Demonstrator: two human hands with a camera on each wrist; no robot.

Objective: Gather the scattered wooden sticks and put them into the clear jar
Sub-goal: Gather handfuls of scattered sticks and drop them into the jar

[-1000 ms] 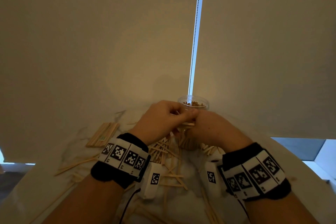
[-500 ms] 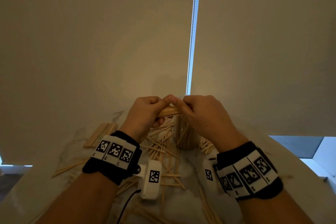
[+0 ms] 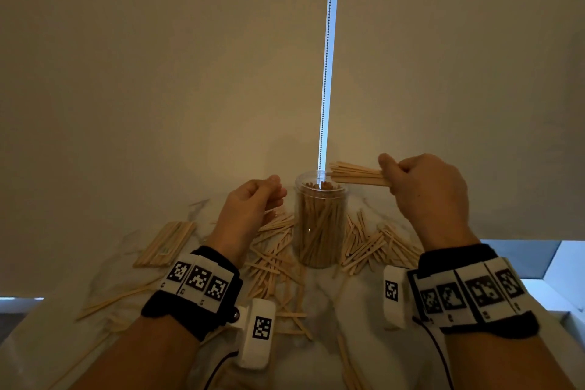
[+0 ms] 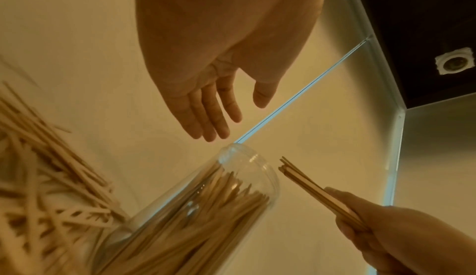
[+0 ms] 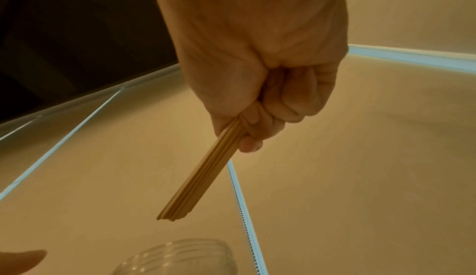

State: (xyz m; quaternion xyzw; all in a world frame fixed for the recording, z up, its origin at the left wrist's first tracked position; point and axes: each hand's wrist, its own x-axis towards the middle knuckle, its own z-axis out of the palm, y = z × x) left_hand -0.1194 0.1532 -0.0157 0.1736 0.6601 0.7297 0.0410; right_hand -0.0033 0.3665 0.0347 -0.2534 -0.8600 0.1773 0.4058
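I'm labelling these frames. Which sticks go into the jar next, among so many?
Start at the clear jar standing mid-table. Just above and right of its mouth, the right hand holds a neat bundle of sticks, roughly level, ends toward the opening. It alone is off the table.

The held ends of the stick bundle vanish inside the right hand (its count is too fine to tell). In the left wrist view the clear jar runs off the bottom edge, and the loose sticks beside it blur into streaks. The right wrist view shows only the jar's rim. The left hand covers some sticks on the desk.
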